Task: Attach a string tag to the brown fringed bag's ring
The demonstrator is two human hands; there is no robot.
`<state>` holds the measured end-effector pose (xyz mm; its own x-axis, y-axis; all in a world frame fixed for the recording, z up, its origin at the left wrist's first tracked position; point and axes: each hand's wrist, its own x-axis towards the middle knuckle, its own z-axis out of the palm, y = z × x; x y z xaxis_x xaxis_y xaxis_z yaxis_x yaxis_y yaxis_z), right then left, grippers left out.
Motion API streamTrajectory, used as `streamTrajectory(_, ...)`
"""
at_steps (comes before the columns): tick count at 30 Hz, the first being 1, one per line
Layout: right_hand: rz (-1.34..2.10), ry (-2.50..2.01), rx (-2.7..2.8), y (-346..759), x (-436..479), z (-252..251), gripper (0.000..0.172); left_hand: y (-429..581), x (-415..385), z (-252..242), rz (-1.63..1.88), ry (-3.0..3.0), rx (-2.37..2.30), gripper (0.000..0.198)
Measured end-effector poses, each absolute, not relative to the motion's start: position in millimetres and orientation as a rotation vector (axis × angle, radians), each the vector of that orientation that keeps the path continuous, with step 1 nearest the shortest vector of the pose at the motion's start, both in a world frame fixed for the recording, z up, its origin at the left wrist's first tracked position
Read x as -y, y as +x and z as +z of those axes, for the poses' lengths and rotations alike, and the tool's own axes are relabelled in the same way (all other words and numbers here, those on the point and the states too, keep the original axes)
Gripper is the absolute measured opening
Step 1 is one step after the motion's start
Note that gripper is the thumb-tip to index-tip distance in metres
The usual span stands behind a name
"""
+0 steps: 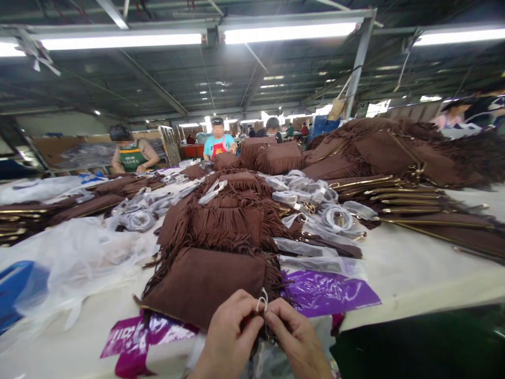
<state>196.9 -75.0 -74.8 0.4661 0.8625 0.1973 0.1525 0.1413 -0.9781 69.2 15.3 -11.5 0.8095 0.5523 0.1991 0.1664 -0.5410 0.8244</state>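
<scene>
At the near edge of the table, my left hand point(234, 329) and my right hand point(295, 334) meet with fingertips pinched together. Between them a thin white cord point(262, 299) loops upward, and both hands grip it. What hangs below the cord is mostly hidden by my fingers. Just beyond my left hand lies a dark brown fringed bag point(209, 281), its plain side up and its fringe toward the right. Clear plastic wrap point(272, 360) shows between and below my wrists.
Fringed bags point(229, 223) are piled behind the near one. Wrapped straps point(335, 218) and stacked zippered brown pieces point(418, 200) lie right. Purple plastic point(329, 292) sits by the edge. White plastic bags point(90, 258) lie left. Co-workers point(132, 155) stand across the table.
</scene>
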Motion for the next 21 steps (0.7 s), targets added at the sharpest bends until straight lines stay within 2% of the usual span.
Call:
streamTrajectory(8,0.666,-1.355,1.039,197.1,76.1,-70.9,0.043,76.1,-14.7,-15.5,0.649,2.044,-0.554,0.016)
streamTrajectory(16,0.410,-1.428,1.166,195.9,77.2,-80.2,0.031,76.5,-11.1,-32.9,0.716,2.439,-0.579,0.018)
streamTrajectory(19,0.264,-1.459,1.212,196.1,77.6,-79.3,0.026,76.9,-9.5,-30.3,0.648,2.471,-0.654,0.016)
streamTrajectory(21,0.282,-1.466,1.216,196.8,78.6,-73.9,0.025,77.1,-10.0,-23.1,0.578,2.401,-0.688,0.013)
